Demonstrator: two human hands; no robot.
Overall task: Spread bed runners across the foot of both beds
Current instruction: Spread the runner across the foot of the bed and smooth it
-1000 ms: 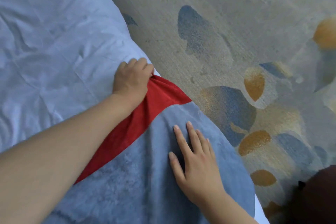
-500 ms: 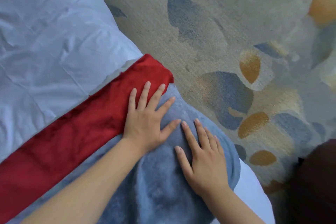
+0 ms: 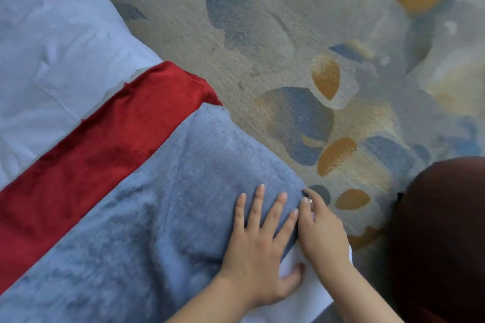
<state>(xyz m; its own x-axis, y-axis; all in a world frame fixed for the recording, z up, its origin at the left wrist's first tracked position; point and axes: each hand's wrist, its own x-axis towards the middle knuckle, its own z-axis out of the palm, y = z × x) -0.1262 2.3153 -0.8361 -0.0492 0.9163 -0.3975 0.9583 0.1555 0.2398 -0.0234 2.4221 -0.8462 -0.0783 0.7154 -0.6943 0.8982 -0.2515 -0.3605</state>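
A bed runner [image 3: 162, 207] of plush grey-blue cloth with a red band [image 3: 110, 144] along its far side lies across the white bed [image 3: 52, 42], its end hanging over the bed's side. My left hand [image 3: 259, 246] presses flat on the grey part near its lower edge, fingers spread. Right beside it, my right hand [image 3: 322, 231] has its fingers curled at the runner's edge where it drops off the bed and seems to pinch the cloth.
Patterned carpet [image 3: 288, 42] with blue and orange blotches fills the floor to the right of the bed. A dark brown rounded object [image 3: 441, 238] stands at the lower right, close to my right arm. White sheet shows under my hands.
My left hand slid from the red band down to the grey part's lower edge. My right hand went from lying flat to curling at the runner's edge.
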